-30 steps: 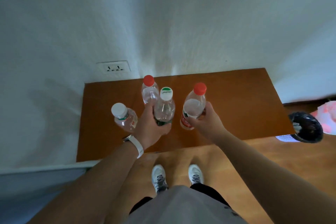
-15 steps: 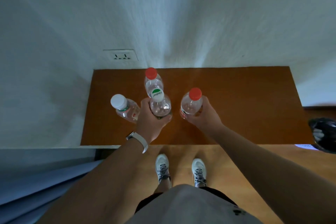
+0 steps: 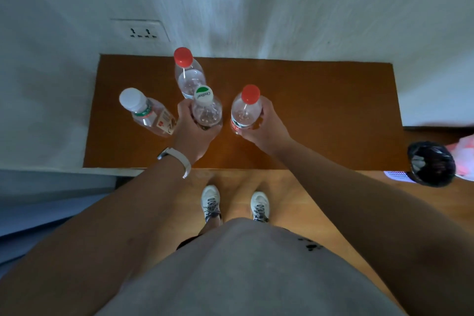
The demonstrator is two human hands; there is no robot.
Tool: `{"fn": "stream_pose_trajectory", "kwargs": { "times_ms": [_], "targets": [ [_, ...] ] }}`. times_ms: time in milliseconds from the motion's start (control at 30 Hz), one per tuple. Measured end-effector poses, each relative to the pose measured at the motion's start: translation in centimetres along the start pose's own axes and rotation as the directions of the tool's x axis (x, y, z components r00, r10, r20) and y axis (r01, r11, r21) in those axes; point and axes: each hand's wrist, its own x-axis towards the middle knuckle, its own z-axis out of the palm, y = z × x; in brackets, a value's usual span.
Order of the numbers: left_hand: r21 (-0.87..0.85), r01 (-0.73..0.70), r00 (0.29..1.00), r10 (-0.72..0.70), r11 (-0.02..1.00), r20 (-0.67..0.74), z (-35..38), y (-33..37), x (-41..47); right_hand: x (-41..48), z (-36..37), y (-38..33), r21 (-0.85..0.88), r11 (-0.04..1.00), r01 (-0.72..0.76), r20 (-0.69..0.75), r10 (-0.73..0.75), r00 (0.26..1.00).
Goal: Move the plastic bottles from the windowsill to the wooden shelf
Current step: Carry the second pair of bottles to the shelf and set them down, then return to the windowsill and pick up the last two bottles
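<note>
On the wooden shelf below me stand several clear plastic bottles. My left hand grips the bottle with the green-and-white cap round its body. My right hand grips a red-capped bottle just to the right of it. Behind them, near the wall, stands another red-capped bottle. A white-capped bottle with a red-and-white label stands to the left, beside my left hand. The bottoms of both held bottles are hidden by my hands.
A white wall with a socket rises behind the shelf. The shelf's right half is bare wood. A black bin and a pink bag sit at the right on the wooden floor. My shoes stand at the shelf's front edge.
The view has tilted more steeply down over the shelf. Both hands stay on their bottles, which now appear lower and closer to upright on the shelf.
</note>
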Motion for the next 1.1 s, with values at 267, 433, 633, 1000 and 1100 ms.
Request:
{"fn": "stream_pose_trajectory", "kwargs": {
  "times_ms": [267, 433, 633, 1000, 1100],
  "targets": [
    [0.012, -0.008, 1.0, 0.008, 1.0, 0.003, -0.9, 0.0, -0.7, -0.1, -1.2, 0.6, -0.069, 0.997, -0.039, 0.055, 0.043, 0.998],
    [0.061, 0.027, 0.999, -0.026, 0.998, -0.024, -1.4, 0.0, -2.5, -1.0, -2.2, 0.9, -0.126, 0.992, -0.025, 0.077, 0.035, 0.996],
    [0.252, 0.071, 0.997, -0.063, 0.965, -0.039, -1.9, 1.0, -6.3, -2.2, -4.8, 1.5, -0.341, 0.931, 0.13, 0.11, -0.097, 0.989],
    [0.51, 0.04, 0.997, -0.003, 0.859, -0.074, -2.1, 3.2, -11.5, -3.7, -8.8, 1.5, -0.562, 0.675, 0.477, 0.306, -0.367, 0.879],
    [0.615, 0.028, 0.998, 0.012, 0.788, -0.06, -2.3, 3.7, -13.1, -4.3, -9.2, 1.1, -0.586, 0.586, 0.559, 0.366, -0.424, 0.828]
  ]
}}
